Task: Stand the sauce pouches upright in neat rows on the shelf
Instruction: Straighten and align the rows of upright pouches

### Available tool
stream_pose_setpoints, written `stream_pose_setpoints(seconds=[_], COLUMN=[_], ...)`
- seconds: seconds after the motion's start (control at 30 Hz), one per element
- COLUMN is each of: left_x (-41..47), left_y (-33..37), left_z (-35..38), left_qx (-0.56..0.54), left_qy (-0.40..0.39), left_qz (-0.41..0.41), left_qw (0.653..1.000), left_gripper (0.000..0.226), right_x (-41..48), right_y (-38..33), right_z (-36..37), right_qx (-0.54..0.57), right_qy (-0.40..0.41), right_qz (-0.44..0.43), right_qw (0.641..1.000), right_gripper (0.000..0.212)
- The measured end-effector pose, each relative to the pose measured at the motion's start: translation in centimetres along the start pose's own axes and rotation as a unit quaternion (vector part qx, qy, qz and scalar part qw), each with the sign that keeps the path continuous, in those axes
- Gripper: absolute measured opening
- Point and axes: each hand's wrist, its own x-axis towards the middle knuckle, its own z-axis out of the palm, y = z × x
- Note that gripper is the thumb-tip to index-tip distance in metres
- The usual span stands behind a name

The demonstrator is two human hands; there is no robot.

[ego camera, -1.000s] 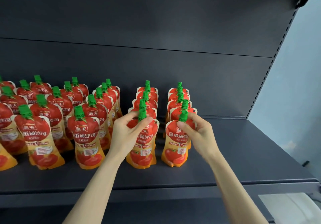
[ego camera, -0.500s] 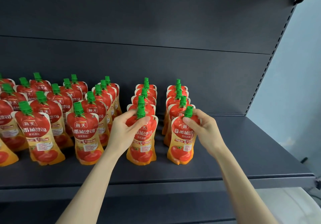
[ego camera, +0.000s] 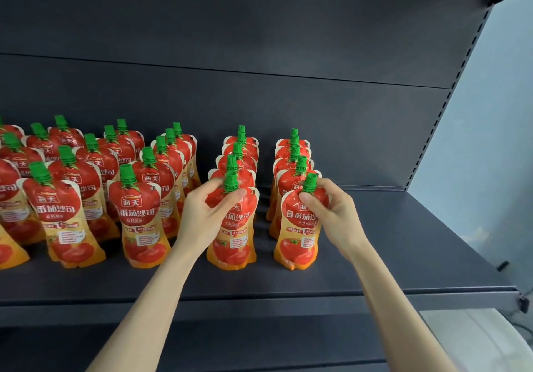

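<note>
Now left hand (ego camera: 202,221) pinches front pouch (ego camera: 233,244) neck — right hand (ego camera: 337,216) pinches neighbouring pouch (ego camera: 297,246)

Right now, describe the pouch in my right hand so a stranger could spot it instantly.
On the dark shelf, find the rightmost row of red sauce pouches. Its front pouch is the one. Alone in that row, it is pinched below its green cap by the right hand.
</note>
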Motion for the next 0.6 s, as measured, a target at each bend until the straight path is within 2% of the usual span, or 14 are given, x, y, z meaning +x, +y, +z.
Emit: stream_pose_setpoints(seconds=[0.1,0.17,0.23,0.37,0.6], left_x=[0.1,0.3,0.7,3.4,8.1], left_y=[0.3,0.7,1.6,3.6,3.3], left_z=[-0.4,-1.0,-1.7,-2.2,-2.2], left_qx=[0.02,0.048,0.059,0.096,0.133], left_qy=[-0.01,0.008,0.037,0.053,-0.122], left_qz=[0.005,0.029,0.06,0.075,-0.086], left_qw=[1.0,0.998,0.996,0.991,0.98], left_gripper=[0.022,0.034,0.04,0.026,0.036], right_x=[0.1,0.3,0.6,2.8,6.8], right_y=[-0.3,-0.9,-2.0,-3.8,-3.4], right_z=[-0.3,-0.5,-0.8,-1.2,-1.5], right_qx=[-0.012,-0.011,-0.007,-0.009,-0.071], right_qy=[0.004,0.015,0.038,0.055,-0.04], right_qz=[-0.003,-0.024,-0.054,-0.071,0.023], right_qw=[1.0,1.0,0.998,0.996,0.996], right_gripper=[0.029,0.032,0.026,0.013,0.028])
